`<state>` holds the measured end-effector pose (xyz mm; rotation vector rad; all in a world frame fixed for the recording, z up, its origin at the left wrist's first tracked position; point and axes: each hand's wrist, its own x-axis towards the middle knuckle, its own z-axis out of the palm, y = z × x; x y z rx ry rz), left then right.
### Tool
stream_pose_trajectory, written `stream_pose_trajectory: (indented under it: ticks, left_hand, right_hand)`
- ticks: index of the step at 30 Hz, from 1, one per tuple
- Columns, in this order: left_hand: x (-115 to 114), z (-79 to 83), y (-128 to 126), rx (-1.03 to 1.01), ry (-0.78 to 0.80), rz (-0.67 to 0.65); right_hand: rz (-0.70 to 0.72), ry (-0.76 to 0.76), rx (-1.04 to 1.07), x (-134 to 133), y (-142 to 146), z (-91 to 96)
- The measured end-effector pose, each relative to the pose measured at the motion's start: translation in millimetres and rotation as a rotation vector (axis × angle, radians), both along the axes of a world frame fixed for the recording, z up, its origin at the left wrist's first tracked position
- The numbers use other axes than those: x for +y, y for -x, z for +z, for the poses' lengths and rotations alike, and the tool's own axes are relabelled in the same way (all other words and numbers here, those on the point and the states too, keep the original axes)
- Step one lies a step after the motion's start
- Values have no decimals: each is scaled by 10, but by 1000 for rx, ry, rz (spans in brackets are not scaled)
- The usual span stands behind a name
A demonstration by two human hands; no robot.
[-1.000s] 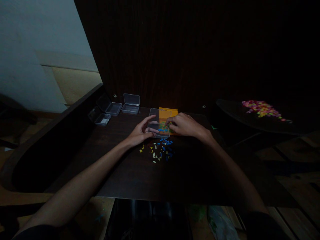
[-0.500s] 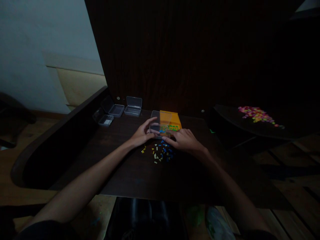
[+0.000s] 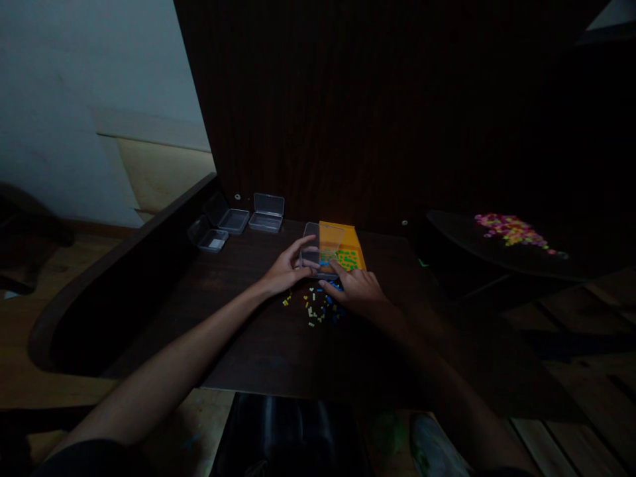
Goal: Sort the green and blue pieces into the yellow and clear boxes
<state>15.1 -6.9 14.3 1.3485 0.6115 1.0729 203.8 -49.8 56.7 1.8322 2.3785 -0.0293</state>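
Observation:
A clear plastic box [image 3: 309, 233] with its lid raised stands near the back of the dark table, a few blue pieces inside. My left hand [image 3: 289, 266] holds its left side, thumb at the front and fingers behind. My right hand [image 3: 362, 289] is at the box's front right, index finger reaching over its edge and thumb apart and lower, above blue pieces. I see nothing between these fingers. Small loose building bricks [image 3: 312, 311] in pale yellow and blue lie in front of the box. Behind it an orange case [image 3: 342, 234] contains green pieces.
Three open clear boxes stand at the back left, one of them [image 3: 267, 220] nearest the middle. A raised wooden side [image 3: 124, 255] bounds the table's left. Colourful small pieces [image 3: 514, 228] are heaped on a dark surface at the right. A tall dark panel rises behind.
My right hand has shifted slightly down and its thumb has moved lower, toward the blue bricks. The left hand keeps its hold on the box. The whole view has shifted slightly.

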Motion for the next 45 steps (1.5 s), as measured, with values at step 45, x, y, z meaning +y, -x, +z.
stream_pose_trajectory:
  ticks: [45]
  left_hand:
    - [9,58,52,18,-13,50]
  right_hand:
    - [-83,-93,139,-128,118,-230]
